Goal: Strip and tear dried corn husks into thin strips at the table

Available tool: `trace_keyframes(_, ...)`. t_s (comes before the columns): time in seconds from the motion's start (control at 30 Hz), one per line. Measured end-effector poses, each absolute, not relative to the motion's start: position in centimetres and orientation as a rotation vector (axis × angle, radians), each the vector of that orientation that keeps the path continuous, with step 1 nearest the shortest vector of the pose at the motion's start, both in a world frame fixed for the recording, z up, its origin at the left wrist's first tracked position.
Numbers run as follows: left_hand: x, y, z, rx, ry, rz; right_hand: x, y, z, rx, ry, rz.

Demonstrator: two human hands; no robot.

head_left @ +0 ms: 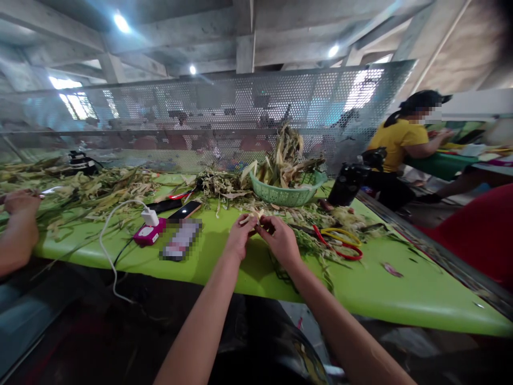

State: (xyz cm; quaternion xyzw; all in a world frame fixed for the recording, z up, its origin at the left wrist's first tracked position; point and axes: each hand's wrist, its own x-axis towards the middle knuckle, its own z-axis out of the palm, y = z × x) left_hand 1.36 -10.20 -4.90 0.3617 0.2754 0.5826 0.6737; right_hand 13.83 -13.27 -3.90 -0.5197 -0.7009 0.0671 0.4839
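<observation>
Over the front part of the green table (380, 291), my left hand (239, 235) and my right hand (278, 238) meet at the fingertips. Both are closed around a small pale piece of plant material (256, 215), partly hidden by the fingers. Just behind them stands a green plastic basket (282, 197) heaped with dry husks (290, 155). To the right of my right hand lie scissors with red handles (348, 255) and a yellow-handled tool (340, 232), among green scraps.
Left of my hands are phones (182, 240) (187, 209) and a magenta power block (147, 233) with a white charger and cable. A black bottle (348, 184) stands at right. Another person's hand (22, 202) is at far left; a person in yellow (396, 139) sits beyond.
</observation>
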Motion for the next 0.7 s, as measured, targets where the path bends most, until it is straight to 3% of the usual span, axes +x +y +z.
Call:
trace_keyframes(0.23,1.71,-10.51,-4.38,1.053,0.685,1.373,13.7,-13.58,-3.51,-1.287,-1.694,0.051)
trace_keyframes(0.7,1.96,-9.79,-4.99,0.853,0.666,1.478,14.31,-13.0,-3.65,-1.224,-1.666,0.502)
